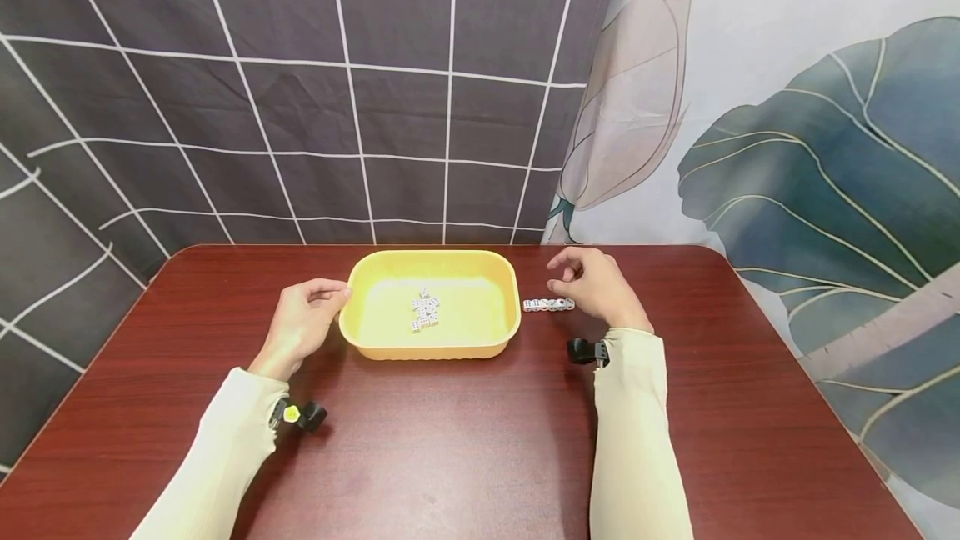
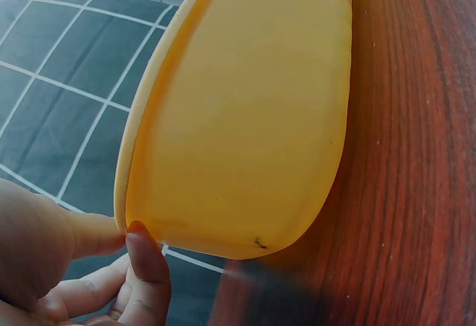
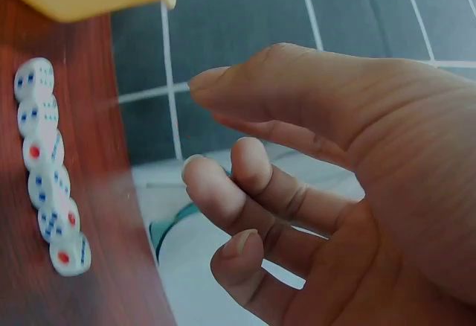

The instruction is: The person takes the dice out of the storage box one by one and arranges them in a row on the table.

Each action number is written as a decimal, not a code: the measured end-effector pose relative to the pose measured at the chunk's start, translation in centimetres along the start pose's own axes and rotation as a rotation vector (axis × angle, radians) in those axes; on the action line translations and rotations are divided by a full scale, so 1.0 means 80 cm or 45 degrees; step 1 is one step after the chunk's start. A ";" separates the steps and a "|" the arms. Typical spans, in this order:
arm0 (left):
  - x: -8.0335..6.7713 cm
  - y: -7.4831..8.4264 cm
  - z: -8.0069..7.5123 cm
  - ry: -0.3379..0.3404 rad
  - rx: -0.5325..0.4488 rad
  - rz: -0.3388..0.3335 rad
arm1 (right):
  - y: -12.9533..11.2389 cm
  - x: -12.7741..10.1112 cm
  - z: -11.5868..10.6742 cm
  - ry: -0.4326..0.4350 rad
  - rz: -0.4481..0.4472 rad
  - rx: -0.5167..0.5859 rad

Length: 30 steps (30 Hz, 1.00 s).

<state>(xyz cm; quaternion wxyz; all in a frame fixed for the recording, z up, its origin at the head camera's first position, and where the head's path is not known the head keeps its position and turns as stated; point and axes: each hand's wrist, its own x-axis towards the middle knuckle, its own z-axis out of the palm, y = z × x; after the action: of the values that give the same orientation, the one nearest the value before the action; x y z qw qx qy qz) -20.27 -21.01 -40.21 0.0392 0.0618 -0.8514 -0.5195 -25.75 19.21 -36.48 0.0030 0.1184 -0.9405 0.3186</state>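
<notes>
A yellow plastic basin [image 1: 431,352] stands on the table, with a small cluster of white dice [image 1: 424,304] on its floor. My left hand [image 1: 300,325] pinches the basin's left rim between thumb and fingers; the left wrist view shows this grip on the basin wall [image 2: 245,117] close up. Right of the basin, several dice form a straight row [image 1: 548,305], touching end to end, with blue and red pips in the right wrist view. Beside and above that row hovers my right hand [image 1: 597,283], fingers loosely bent, nothing between them.
The reddish-brown wooden table [image 1: 420,440] reaches back to a dark grid-patterned cloth [image 1: 397,115]. A leaf-print curtain [image 1: 810,157] hangs at the right. Each wrist carries a small black camera [image 1: 587,352].
</notes>
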 end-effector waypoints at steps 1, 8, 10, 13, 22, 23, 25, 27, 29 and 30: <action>0.000 0.000 0.000 0.000 -0.002 0.000 | -0.003 0.000 0.001 -0.001 -0.008 0.009; 0.000 0.000 0.000 0.000 0.000 -0.002 | -0.024 0.004 0.011 -0.005 -0.055 0.048; 0.000 0.000 0.000 0.000 0.002 -0.005 | -0.031 0.005 0.015 -0.005 -0.063 0.056; 0.000 0.000 0.000 0.000 0.003 -0.007 | -0.041 0.007 0.020 -0.010 -0.080 0.067; -0.001 0.003 0.000 -0.004 0.019 -0.014 | -0.060 0.014 0.039 -0.042 -0.161 0.104; 0.000 0.003 0.000 -0.003 0.020 -0.015 | -0.061 0.014 0.042 -0.045 -0.164 0.106; 0.000 0.003 0.000 -0.001 0.021 -0.016 | -0.063 0.016 0.046 -0.051 -0.173 0.099; 0.000 0.002 0.000 0.000 0.021 -0.018 | -0.066 0.017 0.051 -0.054 -0.185 0.085; -0.001 0.002 0.000 0.001 0.020 -0.020 | -0.069 0.019 0.056 -0.066 -0.196 0.069; -0.001 0.001 0.000 0.001 0.020 -0.020 | -0.071 0.020 0.059 -0.073 -0.202 0.061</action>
<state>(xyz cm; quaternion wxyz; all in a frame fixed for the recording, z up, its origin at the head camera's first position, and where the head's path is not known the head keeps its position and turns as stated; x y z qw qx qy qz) -20.23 -20.94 -40.12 0.0349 0.0689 -0.8549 -0.5131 -25.72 11.69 -36.70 -0.0016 0.2015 -0.9200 0.3362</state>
